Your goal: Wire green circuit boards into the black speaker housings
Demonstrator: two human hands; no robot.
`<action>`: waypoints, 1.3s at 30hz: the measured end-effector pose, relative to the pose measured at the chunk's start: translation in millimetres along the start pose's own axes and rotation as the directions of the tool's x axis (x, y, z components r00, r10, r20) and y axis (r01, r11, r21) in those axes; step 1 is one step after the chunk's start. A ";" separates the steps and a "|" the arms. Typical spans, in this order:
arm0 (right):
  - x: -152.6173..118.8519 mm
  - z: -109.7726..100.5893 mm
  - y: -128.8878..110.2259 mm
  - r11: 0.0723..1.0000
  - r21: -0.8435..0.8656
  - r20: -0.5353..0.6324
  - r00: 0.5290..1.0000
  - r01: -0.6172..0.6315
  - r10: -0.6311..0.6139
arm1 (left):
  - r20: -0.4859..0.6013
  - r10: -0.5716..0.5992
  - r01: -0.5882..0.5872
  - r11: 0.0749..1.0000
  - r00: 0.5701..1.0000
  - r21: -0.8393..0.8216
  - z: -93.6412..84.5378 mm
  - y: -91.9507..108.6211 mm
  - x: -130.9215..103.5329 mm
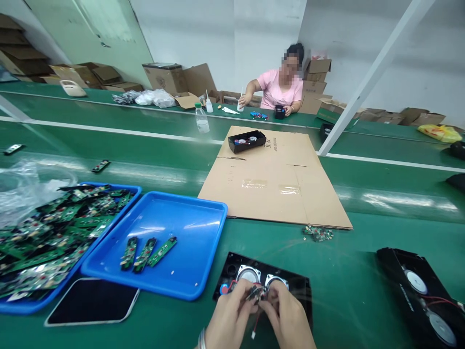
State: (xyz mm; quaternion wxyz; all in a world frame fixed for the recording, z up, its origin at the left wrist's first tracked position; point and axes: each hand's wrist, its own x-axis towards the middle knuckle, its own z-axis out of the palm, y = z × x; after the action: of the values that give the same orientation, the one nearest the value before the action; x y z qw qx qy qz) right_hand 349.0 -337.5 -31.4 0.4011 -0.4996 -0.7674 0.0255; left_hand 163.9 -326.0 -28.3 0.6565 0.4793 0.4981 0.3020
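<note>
Above a black speaker housing (300,286), my left hand (229,310) and my right hand (290,315) meet with fingertips pinched on a small circuit board (257,293). My fingers cover much of the board. Two round silver speakers (249,274) sit in the housing, and a red-and-blue part (224,289) lies by its left end. Red wires run by the board; a white connector (253,335) dangles below my fingers. Left of my hands, a blue tray (196,218) holds three narrow green circuit boards (162,251).
A second blue tray (136,190) is heaped with circuit boards. A dark tablet-like panel (92,301) lies in front. At right is another speaker housing (403,271). Small boards (318,233) lie beside flattened cardboard (269,203) bearing a black housing (247,141). Opposite, a person (278,92) works.
</note>
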 end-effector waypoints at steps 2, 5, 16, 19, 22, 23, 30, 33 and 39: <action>2.1 -1.3 1.0 0.999 -0.020 0.013 1.000 0.028 -0.027 | 0.022 0.022 -0.022 1.000 1.000 0.008 -4.1 -3.4 -0.4; 7.0 -2.1 -0.8 0.994 -0.072 0.051 0.995 0.084 -0.080 | 0.115 -0.005 -0.001 0.999 0.993 0.048 -9.8 -9.4 0.4; -17.2 -2.1 18.0 0.748 0.481 0.360 0.881 -0.457 0.306 | 0.039 -0.099 0.102 0.991 0.994 -0.086 -1.5 -0.2 1.5; -20.1 -5.8 26.5 0.738 0.415 0.631 0.752 -0.533 0.188 | 0.020 -0.138 0.139 0.989 0.990 -0.046 -8.3 1.7 5.3; -19.6 -1.9 26.2 0.797 0.374 0.661 0.739 -0.475 0.130 | 0.025 -0.019 0.020 1.000 0.999 -0.018 -10.9 2.2 8.5; -20.5 1.0 25.6 0.788 0.384 0.648 0.749 -0.481 0.141 | 0.021 0.103 -0.104 0.994 0.994 0.023 -10.3 2.5 9.5; -35.0 31.3 36.8 0.658 0.496 0.487 0.809 -0.566 0.329 | 0.231 0.888 -0.697 0.128 0.398 0.705 -9.6 3.0 16.7; -31.8 38.0 41.0 0.642 0.501 0.456 0.808 -0.580 0.374 | 0.226 0.885 -0.664 0.116 0.407 0.739 -19.2 -7.4 14.7; -20.7 28.0 38.1 0.382 0.611 0.576 0.720 -0.694 0.386 | 0.012 0.808 -0.573 0.406 0.589 0.712 -24.1 -21.8 9.1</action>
State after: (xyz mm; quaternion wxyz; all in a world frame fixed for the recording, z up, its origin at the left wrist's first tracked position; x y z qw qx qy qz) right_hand 363.2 -324.7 -79.4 0.4083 -0.4778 -0.5158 0.5822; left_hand 142.3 -317.9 -52.9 0.1613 0.7792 0.4237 0.4328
